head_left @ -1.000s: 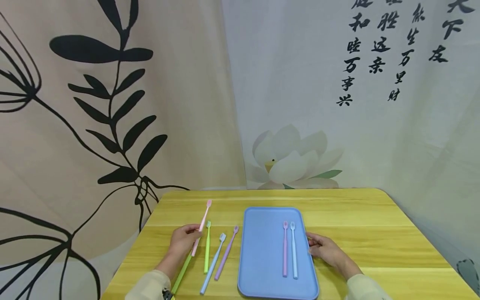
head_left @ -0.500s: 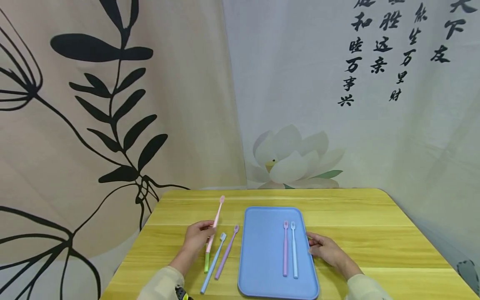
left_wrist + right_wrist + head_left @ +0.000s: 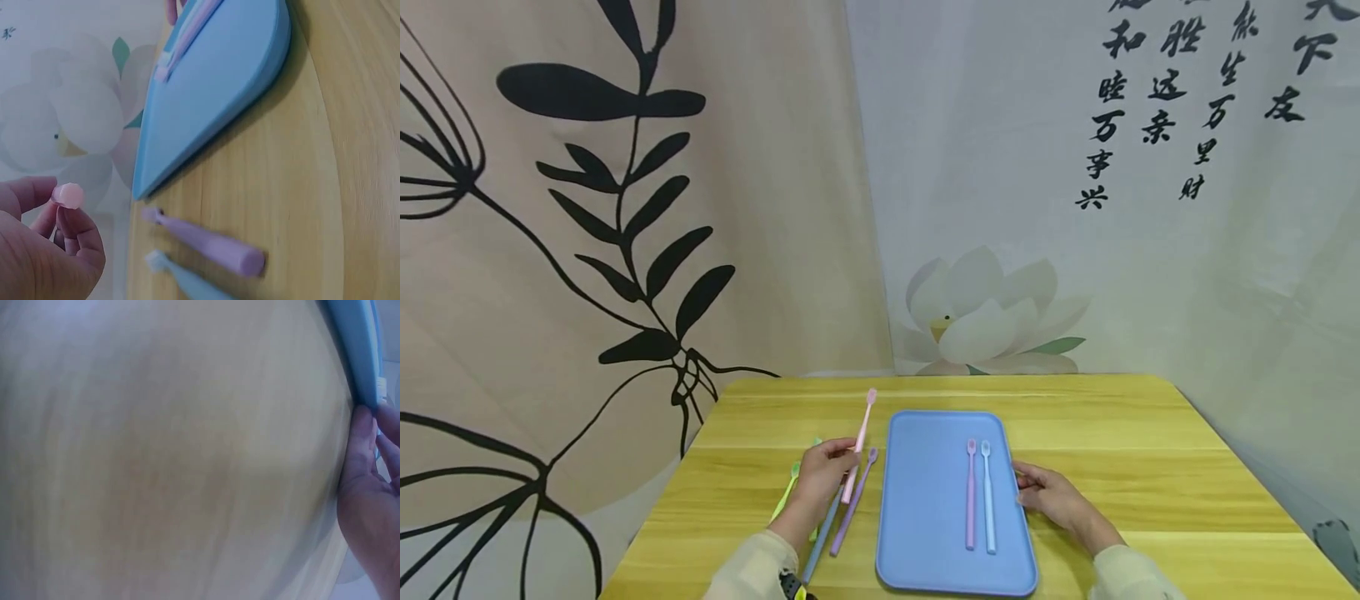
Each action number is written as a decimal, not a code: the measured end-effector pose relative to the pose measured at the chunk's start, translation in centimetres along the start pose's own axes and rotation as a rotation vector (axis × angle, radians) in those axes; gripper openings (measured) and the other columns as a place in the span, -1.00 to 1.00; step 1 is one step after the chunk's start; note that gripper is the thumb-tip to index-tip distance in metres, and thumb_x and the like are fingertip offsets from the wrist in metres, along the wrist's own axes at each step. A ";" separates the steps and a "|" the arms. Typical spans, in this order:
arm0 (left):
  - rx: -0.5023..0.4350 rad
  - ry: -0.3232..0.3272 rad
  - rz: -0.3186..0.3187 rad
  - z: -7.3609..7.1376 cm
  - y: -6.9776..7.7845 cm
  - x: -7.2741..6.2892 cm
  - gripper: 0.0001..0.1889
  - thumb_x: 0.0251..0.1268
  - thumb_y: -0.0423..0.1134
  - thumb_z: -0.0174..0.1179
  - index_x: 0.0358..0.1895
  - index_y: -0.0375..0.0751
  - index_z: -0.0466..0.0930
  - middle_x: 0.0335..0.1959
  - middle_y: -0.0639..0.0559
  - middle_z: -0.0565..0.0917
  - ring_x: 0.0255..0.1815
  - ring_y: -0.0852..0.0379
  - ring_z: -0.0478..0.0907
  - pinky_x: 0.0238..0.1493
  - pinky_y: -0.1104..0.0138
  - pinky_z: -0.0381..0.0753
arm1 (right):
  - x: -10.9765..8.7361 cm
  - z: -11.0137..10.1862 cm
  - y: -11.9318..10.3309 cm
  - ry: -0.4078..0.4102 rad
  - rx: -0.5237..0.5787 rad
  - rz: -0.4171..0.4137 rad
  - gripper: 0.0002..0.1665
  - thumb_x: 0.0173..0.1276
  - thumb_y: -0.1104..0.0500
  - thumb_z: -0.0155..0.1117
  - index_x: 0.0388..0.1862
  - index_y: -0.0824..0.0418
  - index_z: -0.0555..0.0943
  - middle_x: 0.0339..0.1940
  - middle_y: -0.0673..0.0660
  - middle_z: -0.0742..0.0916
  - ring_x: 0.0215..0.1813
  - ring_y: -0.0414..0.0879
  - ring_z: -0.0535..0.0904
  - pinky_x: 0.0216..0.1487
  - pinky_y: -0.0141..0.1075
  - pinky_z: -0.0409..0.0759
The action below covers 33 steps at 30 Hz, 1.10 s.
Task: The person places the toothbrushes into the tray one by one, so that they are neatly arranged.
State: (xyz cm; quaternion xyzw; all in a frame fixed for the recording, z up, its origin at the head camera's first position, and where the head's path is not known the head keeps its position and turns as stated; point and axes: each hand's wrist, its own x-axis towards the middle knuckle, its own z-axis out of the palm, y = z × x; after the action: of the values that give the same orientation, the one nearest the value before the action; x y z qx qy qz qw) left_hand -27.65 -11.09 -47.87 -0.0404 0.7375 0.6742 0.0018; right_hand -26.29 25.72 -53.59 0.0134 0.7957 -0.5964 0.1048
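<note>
My left hand (image 3: 822, 482) pinches a pink toothbrush (image 3: 862, 429) between thumb and fingers, head end pointing away, above the toothbrushes left of the tray. In the left wrist view, the pink toothbrush's handle end (image 3: 71, 196) faces the camera. My right hand (image 3: 1062, 502) grips the right rim of the blue tray (image 3: 921, 508), with thumb and fingers at the edge in the right wrist view. On the tray, a purple toothbrush (image 3: 971, 500) and a light blue toothbrush (image 3: 988, 504) lie side by side.
Left of the tray, a purple toothbrush (image 3: 854, 510) and a blue toothbrush (image 3: 820, 542) lie on the wooden table (image 3: 1150, 458). Two green toothbrushes are there too, one (image 3: 786, 493) partly covered by my left arm, the other mostly hidden. A printed cloth (image 3: 775, 208) hangs behind.
My left hand has carried the pink toothbrush rightward, over the green and blue toothbrushes towards the tray. My right hand and the tray have stayed in place.
</note>
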 end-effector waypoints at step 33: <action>-0.076 -0.067 0.005 7.7 -0.8 -1.3 -0.69 0.21 -0.46 0.27 0.01 -0.55 0.61 -0.33 -0.08 0.62 -0.40 0.18 0.55 -0.34 0.34 0.60 | 0.1 -0.1 -0.4 -0.013 0.020 0.003 -0.28 0.26 0.52 0.19 0.43 0.50 0.29 -0.01 0.28 0.57 0.00 0.06 0.49 -0.01 -0.14 0.63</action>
State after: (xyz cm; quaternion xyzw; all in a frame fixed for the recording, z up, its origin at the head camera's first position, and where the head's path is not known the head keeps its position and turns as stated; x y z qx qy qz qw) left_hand -26.68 -3.44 -49.28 -0.0162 0.7109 0.7027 0.0233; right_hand -26.50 25.72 -53.24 0.0118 0.7889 -0.6044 0.1107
